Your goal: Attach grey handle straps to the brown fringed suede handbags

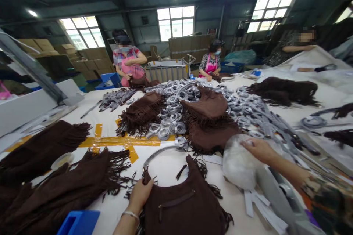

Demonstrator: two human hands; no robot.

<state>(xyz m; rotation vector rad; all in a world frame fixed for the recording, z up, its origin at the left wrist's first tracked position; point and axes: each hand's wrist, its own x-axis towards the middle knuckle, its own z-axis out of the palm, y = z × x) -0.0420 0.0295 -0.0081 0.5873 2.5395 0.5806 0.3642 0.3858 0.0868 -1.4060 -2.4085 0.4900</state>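
A brown suede fringed bag [182, 205] lies flat in front of me, its wrapped strap [161, 153] arching over the top. My left hand [140, 194] grips the bag's upper left edge, fingers closed on it. My right hand [259, 149] rests on a wad of clear crumpled plastic stuffing [239, 165] just right of the bag, fingers curled over its top. Behind them lie two more brown fringed bags [212, 119] amid a heap of silvery wrapped strap coils [172, 112].
Piles of brown fringed bags [55, 180] cover the left of the white table [171, 169]. Yellow tape [118, 141] crosses it. A blue bin [78, 222] sits at the near edge. White paper strips [256, 205] lie right. Three other people work at the far side.
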